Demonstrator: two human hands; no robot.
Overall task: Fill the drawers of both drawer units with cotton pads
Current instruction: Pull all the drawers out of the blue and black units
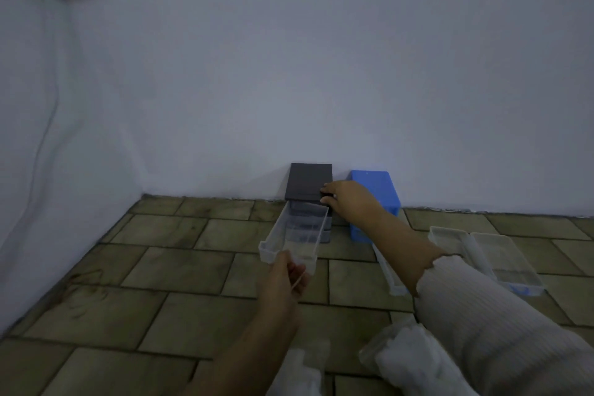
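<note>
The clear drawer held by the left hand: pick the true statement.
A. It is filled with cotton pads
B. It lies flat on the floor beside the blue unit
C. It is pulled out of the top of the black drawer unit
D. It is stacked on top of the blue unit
C: the clear drawer juts from the top slot of the black drawer unit, the left hand gripping its front end while the right hand steadies the unit.

Your left hand (286, 273) grips the near end of a clear drawer (294, 236) drawn out of the black drawer unit (309, 182); your right hand (345, 199) holds that unit's right edge. The blue drawer unit (376, 191) stands just right, with clear drawers (488, 254) on the tiled floor (144, 299) nearby.
</note>
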